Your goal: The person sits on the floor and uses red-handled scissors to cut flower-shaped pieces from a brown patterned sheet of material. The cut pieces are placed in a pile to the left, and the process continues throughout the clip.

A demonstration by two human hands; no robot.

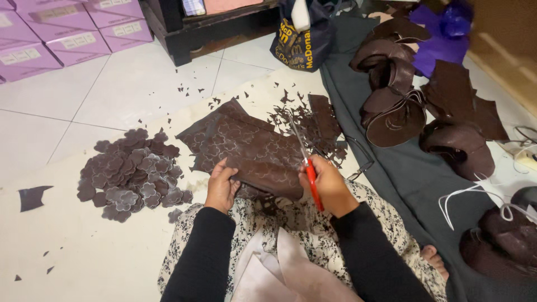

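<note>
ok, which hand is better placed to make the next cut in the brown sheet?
Probably the right hand: it already holds the red-handled scissors, blades over the brown sheet. The left hand grips the sheet's near edge.

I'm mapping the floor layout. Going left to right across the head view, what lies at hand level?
Dark scrap of brown material → pile of brown flower-shaped cutouts → left hand → brown sheet marked with flower outlines → right hand holding red-handled scissors → brown shoe uppers.

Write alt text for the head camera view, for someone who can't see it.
A seated person's right hand works red-handled scissors on a brown sheet marked with flower outlines, which the left hand grips. A pile of cut brown flower shapes lies on the pale floor to the left.
</note>
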